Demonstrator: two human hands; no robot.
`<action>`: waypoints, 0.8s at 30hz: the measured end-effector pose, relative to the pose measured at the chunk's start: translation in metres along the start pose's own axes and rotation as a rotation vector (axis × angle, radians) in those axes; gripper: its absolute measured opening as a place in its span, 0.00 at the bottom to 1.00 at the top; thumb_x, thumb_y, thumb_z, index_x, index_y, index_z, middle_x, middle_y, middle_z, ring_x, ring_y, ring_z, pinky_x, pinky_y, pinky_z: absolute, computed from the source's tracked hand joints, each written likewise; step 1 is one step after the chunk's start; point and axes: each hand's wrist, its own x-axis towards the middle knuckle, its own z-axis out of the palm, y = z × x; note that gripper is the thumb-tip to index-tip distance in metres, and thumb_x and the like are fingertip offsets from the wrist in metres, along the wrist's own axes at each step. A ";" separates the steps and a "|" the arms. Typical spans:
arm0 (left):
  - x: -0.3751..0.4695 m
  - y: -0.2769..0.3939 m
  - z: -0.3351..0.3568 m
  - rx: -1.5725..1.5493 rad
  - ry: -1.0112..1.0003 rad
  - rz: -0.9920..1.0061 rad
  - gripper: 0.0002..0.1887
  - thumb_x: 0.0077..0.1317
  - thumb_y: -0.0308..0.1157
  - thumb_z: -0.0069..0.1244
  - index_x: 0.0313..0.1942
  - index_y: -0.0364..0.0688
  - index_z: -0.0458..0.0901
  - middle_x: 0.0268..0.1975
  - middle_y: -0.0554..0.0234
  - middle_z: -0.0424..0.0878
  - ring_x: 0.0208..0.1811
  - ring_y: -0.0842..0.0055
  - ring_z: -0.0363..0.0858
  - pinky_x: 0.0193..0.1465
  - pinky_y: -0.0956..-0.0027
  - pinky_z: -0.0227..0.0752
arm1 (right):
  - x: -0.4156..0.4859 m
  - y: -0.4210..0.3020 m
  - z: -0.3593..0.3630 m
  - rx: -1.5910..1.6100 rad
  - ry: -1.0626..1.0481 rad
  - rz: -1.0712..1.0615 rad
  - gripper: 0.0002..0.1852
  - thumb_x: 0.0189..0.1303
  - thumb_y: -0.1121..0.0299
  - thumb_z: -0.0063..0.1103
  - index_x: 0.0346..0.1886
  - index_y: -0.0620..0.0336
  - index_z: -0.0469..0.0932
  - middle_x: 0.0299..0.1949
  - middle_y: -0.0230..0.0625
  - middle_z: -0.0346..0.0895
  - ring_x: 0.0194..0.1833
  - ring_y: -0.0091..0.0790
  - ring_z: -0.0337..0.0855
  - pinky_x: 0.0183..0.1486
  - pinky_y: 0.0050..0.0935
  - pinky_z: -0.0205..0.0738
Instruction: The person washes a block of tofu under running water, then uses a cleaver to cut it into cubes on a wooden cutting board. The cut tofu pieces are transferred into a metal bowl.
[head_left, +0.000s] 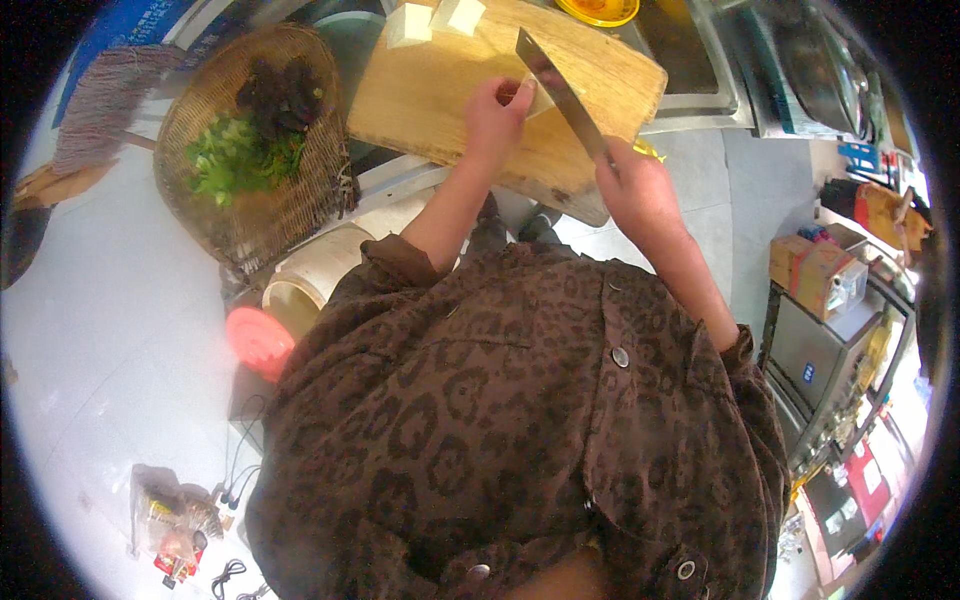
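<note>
My right hand (637, 184) grips the handle of a broad-bladed kitchen knife (562, 90), whose blade slants up and left over a wooden cutting board (427, 97). Close to the left of the blade, my left hand (501, 120) has thumb and fingers at a pale, thin piece of food (541, 101). Whether the fingers grip it or only touch it cannot be made out. At the board's far left edge lie two pale, flat-sided blocks, one whitish block (409, 25) and another (459, 15) beside it.
Left of the board, a woven basket (176, 142) holds chopped green vegetables (232, 157) and dark pieces of food (281, 97). A yellow-rimmed bowl (600, 11) stands beyond the board. Below the basket are a pale bucket (296, 300) and a pink plastic basin (259, 341).
</note>
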 end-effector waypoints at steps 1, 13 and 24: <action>0.000 0.000 0.001 -0.009 0.006 0.003 0.15 0.65 0.40 0.62 0.36 0.33 0.85 0.31 0.59 0.86 0.32 0.76 0.82 0.38 0.70 0.75 | 0.000 -0.001 0.000 -0.014 -0.016 0.016 0.10 0.68 0.63 0.51 0.39 0.60 0.76 0.30 0.57 0.80 0.36 0.62 0.82 0.40 0.57 0.75; 0.001 -0.013 0.003 0.020 0.023 0.112 0.12 0.64 0.36 0.62 0.32 0.34 0.82 0.28 0.58 0.84 0.28 0.74 0.81 0.35 0.68 0.75 | 0.000 0.000 0.000 -0.036 -0.061 0.014 0.10 0.68 0.64 0.52 0.40 0.62 0.76 0.31 0.57 0.80 0.37 0.63 0.81 0.40 0.56 0.75; 0.001 -0.038 0.013 0.038 0.096 0.212 0.13 0.63 0.31 0.63 0.44 0.36 0.80 0.37 0.54 0.82 0.36 0.67 0.81 0.41 0.65 0.75 | 0.010 -0.002 -0.003 -0.160 -0.161 0.034 0.10 0.66 0.67 0.49 0.38 0.65 0.76 0.33 0.57 0.81 0.39 0.62 0.83 0.44 0.56 0.77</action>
